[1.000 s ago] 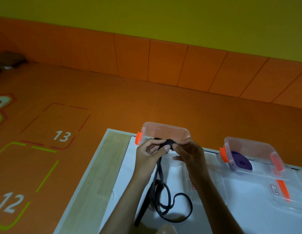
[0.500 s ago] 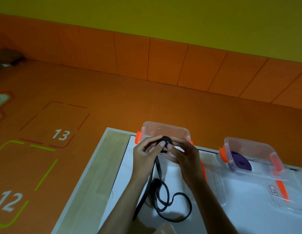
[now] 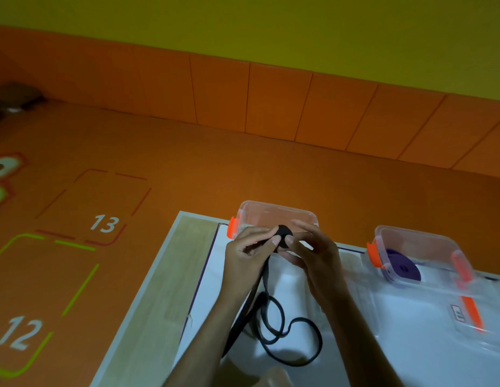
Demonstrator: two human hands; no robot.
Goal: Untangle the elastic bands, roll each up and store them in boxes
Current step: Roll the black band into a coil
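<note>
**Black band half rolled, both your hands on the coil**

Closest to you, the loose part of the black elastic band (image 3: 237, 328) lies in a few sloppy loops on the white sheet (image 3: 410, 353) that covers most of the table (image 3: 165, 275). From there two strands run up between your forearms to your hands.

Your left hand (image 3: 248, 252) has its fingers curled in, with the thumb and fingertips pinching the coil (image 3: 283, 234), the part of the black band that's already wound up. Your right hand (image 3: 313, 255) is on the same coil from the other side: the thumb presses its face and the fingers reach over the top. So both hands are gripping it, held up off the sheet.

Right behind your hands sits a clear box (image 3: 276, 216) with an orange latch on its left end. It's open on top, and I can't make out anything inside.

Off to your right, well apart from it, there's a second clear box (image 3: 427, 241), also open, with a rolled purple band (image 3: 402, 265) lying in it. A clear lid (image 3: 472, 317) with an orange clip lies flat on the sheet just in front of that box.

Past the table edge is the orange floor (image 3: 243, 169), with outlined squares marked 12 and 13 on your left. Then come the orange wall panels (image 3: 271, 101), with yellow-green wall above.
</note>
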